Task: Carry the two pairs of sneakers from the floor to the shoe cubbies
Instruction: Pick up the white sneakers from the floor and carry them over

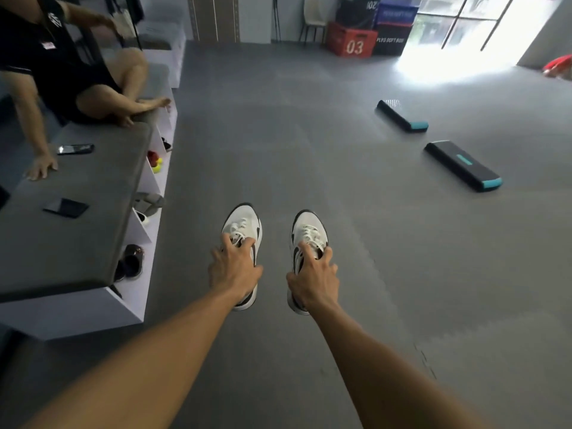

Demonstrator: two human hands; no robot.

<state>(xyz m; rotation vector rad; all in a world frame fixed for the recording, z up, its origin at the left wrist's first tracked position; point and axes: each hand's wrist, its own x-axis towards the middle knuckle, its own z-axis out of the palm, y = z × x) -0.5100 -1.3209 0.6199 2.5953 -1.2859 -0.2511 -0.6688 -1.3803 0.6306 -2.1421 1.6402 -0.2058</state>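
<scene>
Two white sneakers with black trim are side by side over the grey floor, toes pointing away from me. My left hand (233,270) grips the left sneaker (244,227) at its laces and collar. My right hand (312,278) grips the right sneaker (308,230) the same way. Whether the soles touch the floor I cannot tell. The white shoe cubbies (136,305) run along the left under a grey padded bench (77,227); they hold dark shoes (131,261), a grey pair (148,202) and red-and-yellow shoes (154,161). A second pair on the floor is not in view.
A person sits on the bench at the upper left, one hand resting on it, next to two phones (75,148) (66,207). Two black-and-teal step platforms (464,167) (402,117) lie on the floor to the right. Stacked plyo boxes (353,44) stand by the far window.
</scene>
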